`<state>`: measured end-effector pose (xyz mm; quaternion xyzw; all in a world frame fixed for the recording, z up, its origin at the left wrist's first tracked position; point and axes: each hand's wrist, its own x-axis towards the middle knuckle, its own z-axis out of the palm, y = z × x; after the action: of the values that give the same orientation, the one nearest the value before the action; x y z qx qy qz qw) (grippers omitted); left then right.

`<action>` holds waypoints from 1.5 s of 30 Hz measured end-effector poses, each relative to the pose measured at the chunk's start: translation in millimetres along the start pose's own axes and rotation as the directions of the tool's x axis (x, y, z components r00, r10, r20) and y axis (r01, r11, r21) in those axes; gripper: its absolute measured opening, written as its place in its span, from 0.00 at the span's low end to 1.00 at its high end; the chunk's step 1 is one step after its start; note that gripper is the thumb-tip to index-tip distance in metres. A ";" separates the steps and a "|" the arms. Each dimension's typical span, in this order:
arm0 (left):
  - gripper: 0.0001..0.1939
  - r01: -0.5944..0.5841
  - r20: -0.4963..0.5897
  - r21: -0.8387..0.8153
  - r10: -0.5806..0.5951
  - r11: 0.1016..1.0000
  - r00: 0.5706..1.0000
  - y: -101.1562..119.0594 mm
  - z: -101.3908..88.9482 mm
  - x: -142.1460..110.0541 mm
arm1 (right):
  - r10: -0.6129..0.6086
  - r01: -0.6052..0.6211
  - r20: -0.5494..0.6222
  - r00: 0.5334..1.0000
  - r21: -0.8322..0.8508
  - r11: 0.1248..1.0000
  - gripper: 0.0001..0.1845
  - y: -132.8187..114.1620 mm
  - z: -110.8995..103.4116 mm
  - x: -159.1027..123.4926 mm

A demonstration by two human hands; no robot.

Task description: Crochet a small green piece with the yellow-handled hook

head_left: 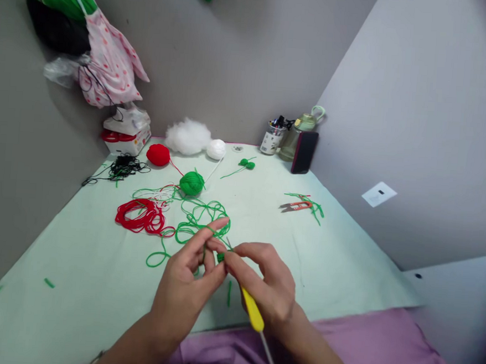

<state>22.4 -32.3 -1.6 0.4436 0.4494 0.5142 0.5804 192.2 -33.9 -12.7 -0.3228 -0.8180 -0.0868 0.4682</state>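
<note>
Between the fingertips of my left hand point(190, 278) is a small green crochet piece point(220, 256), pinched by the thumb. Green yarn runs over that hand's raised index finger. My right hand point(267, 281) is closed around a crochet hook point(253, 310) with a yellow handle. Its thin metal tip shows just above the green piece, and a metal shaft sticks out at the handle's lower end. Loose loops of green yarn point(199, 215) lie on the table just beyond my hands, with a green yarn ball point(192, 183) behind them.
Left of the loops lies a red yarn coil point(134, 216). Farther back are a red ball point(158, 155), black yarn point(125, 167), white stuffing point(188, 136) and a white ball point(216, 149). Thread snips point(297, 207) lie right, before a phone point(304, 153), bottle point(289, 143) and pen cup point(272, 138).
</note>
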 end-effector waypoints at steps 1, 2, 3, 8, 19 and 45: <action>0.29 0.083 0.066 -0.114 -0.076 0.990 0.995 0.6 -0.3 1.0 | 0.010 -0.010 -0.016 1.000 -0.019 1.000 0.13 -1.2 0.4 -1.6; 0.31 0.172 0.143 -0.220 -0.143 0.960 0.979 1.8 -0.9 2.3 | 0.037 -0.037 -0.037 0.999 0.007 0.999 0.14 -2.1 0.5 -3.1; 0.32 0.249 0.210 -0.302 -0.190 0.920 0.959 3.4 -1.9 3.8 | 0.084 -0.079 -0.062 0.995 0.081 0.994 0.15 -2.4 0.5 -4.1; 0.23 0.294 0.234 -0.444 -0.207 0.846 0.950 11.9 -6.9 8.7 | 0.529 -0.367 -0.024 0.848 0.692 0.621 0.13 2.9 2.1 0.0; 0.24 0.145 0.120 -0.322 -0.112 0.935 0.986 -2.8 2.3 2.8 | 0.328 -0.295 -0.031 0.944 0.364 0.883 0.22 -4.1 4.7 -8.5; 0.17 -0.002 0.054 0.032 0.000 0.999 0.999 -5.8 -7.6 3.8 | 0.565 -0.474 0.088 0.820 0.657 0.586 0.12 3.3 -1.9 -0.4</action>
<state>16.3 -28.6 -9.0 0.4666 0.4417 0.4950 0.5849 195.7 -32.3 -12.5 -0.3572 -0.6315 0.3239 0.6072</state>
